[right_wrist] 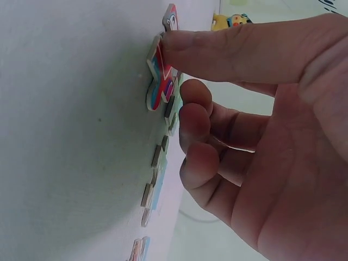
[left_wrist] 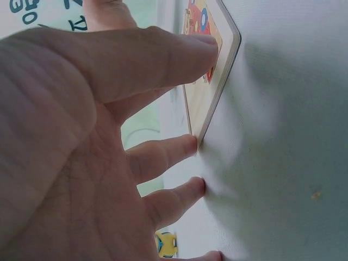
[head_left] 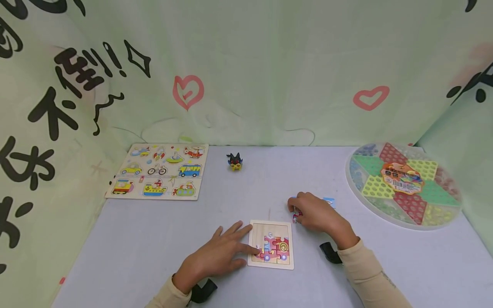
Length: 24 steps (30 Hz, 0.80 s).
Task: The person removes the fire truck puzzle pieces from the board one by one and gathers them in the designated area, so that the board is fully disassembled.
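Pale worktop is carrying a puzzle; left hand is touching it, fingers spread, while right hand is pinching a piece!

One pale wooden puzzle tray, one rectangular picture board, one round multicoloured disc, one little black-and-yellow toy, two red outlined hearts, and several flat jigsaw pieces, too overlapped to count!

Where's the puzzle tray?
Head view: the puzzle tray lies low, just right of centre on the table, between the left hand, which touches it, and the right hand.
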### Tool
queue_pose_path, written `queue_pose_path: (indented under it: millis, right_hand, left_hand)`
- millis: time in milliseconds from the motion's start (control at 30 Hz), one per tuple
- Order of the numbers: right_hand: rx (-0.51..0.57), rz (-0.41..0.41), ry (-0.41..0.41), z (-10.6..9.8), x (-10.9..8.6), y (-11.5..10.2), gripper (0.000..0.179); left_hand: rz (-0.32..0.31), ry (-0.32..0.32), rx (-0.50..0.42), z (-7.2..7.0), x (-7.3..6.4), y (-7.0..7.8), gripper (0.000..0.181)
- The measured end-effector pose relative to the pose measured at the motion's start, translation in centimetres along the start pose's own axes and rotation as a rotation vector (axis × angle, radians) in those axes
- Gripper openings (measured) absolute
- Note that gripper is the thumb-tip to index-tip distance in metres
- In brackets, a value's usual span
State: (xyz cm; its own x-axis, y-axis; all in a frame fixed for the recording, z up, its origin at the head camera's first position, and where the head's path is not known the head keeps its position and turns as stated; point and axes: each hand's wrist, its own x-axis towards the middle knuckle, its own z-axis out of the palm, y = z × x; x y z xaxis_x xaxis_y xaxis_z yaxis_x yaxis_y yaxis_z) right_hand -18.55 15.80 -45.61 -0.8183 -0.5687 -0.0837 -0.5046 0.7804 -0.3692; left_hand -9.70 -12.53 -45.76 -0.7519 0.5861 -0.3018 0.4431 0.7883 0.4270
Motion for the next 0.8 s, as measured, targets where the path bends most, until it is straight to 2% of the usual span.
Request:
queue_pose_path:
  millis: [633, 800]
  right_hand:
    - [0.026, 0.069, -0.020, 0.03, 0.10, -0.12, 0.022]
    - [0.042, 0.057, -0.016, -0.17, 0.05, 0.03, 0.022]
  left_hand:
    - [-0.003, 0.000, -0.002, 0.06, 0.04, 0.11, 0.037]
    - [-0.005, 0.003, 0.001, -0.03, 0.08, 0.11, 0.037]
